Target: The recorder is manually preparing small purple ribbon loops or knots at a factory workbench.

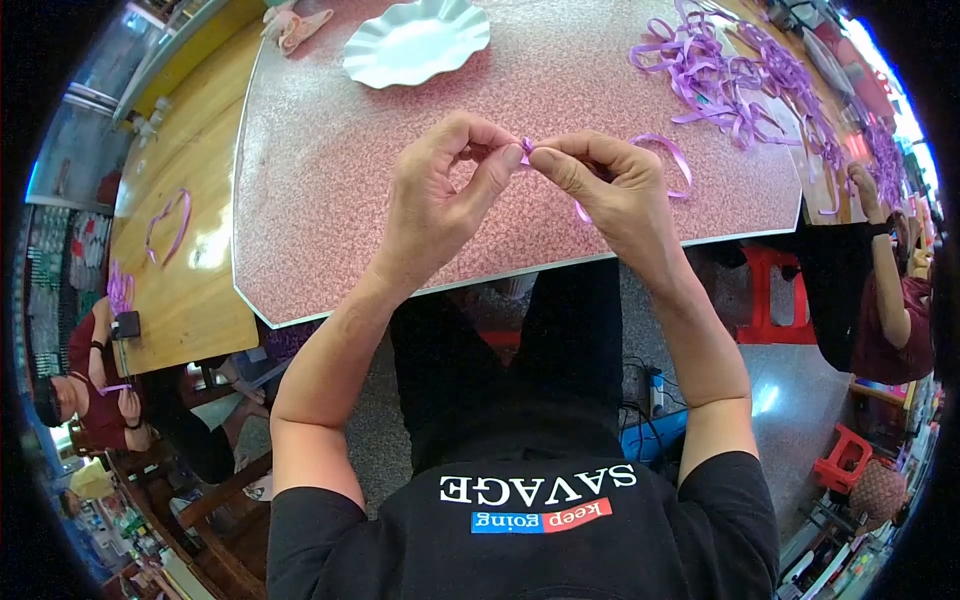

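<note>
Pink speckled tabletop [320, 200], edged in white, spreads before the person. Above it the hands nearly meet, left hand [430, 195] and right hand [625, 190] both pinching a purple ribbon [526, 150] between thumb and fingers, at a small bunched spot (knot or fold, too small to tell). One purple loop [682, 165] curves out beyond the right hand. Farther off, a tangled heap of purple ribbons [700, 80] lies to the right, and a pale, wavy-rimmed dish [415, 45] sits to the left.
</note>
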`<control>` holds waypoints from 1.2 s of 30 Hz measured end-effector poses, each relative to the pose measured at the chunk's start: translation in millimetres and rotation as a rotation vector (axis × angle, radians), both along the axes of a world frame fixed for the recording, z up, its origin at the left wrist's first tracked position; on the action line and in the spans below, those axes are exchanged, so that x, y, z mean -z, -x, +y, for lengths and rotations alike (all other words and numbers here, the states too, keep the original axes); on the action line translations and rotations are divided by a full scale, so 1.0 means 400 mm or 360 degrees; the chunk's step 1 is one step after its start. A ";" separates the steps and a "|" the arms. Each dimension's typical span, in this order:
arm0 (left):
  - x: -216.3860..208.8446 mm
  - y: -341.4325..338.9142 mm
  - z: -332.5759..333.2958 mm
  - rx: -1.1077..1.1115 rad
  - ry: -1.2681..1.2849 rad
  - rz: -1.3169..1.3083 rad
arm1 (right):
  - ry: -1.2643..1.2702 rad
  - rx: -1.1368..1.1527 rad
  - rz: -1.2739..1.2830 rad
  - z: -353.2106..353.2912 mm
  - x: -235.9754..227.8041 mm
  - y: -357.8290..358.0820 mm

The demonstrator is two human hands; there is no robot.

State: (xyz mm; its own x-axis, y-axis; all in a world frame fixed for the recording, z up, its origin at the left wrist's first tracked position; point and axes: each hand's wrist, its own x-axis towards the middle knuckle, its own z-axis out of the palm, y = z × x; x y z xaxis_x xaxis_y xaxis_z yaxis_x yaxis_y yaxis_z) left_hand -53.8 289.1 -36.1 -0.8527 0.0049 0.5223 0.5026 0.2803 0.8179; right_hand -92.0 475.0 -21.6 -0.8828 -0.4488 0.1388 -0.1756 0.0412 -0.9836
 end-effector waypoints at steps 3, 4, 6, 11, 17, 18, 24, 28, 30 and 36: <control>-0.006 -0.002 0.006 -0.0027 0.0026 -0.0022 | -0.0034 0.0013 0.0086 0.009 0.000 0.006; -0.006 -0.002 0.007 -0.0026 0.0026 -0.0022 | -0.0051 -0.0016 0.0178 0.012 0.005 0.016; -0.005 -0.001 0.009 -0.0039 0.0109 0.0035 | -0.0069 -0.0042 0.0270 0.020 0.004 0.019; -0.007 -0.004 0.012 -0.0021 0.0218 0.0026 | -0.0029 -0.0020 -0.0005 0.013 -0.016 0.009; -0.006 -0.006 0.016 -0.0035 0.0182 0.0000 | -0.0095 -0.0013 0.0049 0.014 -0.013 0.008; -0.006 -0.007 0.016 -0.0027 0.0140 -0.0023 | -0.0095 -0.0014 0.0048 0.016 -0.010 0.011; -0.008 -0.006 0.015 -0.0059 0.0272 0.0042 | 0.0034 -0.0155 0.0002 0.023 -0.006 0.018; -0.003 -0.008 0.022 -0.0045 0.0217 -0.0018 | -0.0137 -0.0057 0.0104 0.015 -0.013 0.012; -0.001 -0.004 0.018 -0.0083 0.0245 0.0070 | -0.0140 -0.0027 0.0104 0.011 -0.017 0.008; -0.010 -0.011 0.016 0.0011 0.0103 -0.0118 | -0.0162 -0.0034 0.0053 0.019 -0.011 0.013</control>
State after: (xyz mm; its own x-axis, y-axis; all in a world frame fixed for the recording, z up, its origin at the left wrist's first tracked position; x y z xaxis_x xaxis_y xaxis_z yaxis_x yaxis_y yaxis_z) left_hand -49.6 295.3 -32.2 -0.8888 0.0428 0.4562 0.4435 0.3307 0.8330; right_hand -97.2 482.8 -17.4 -0.8685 -0.4807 0.1208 -0.2100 0.1362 -0.9682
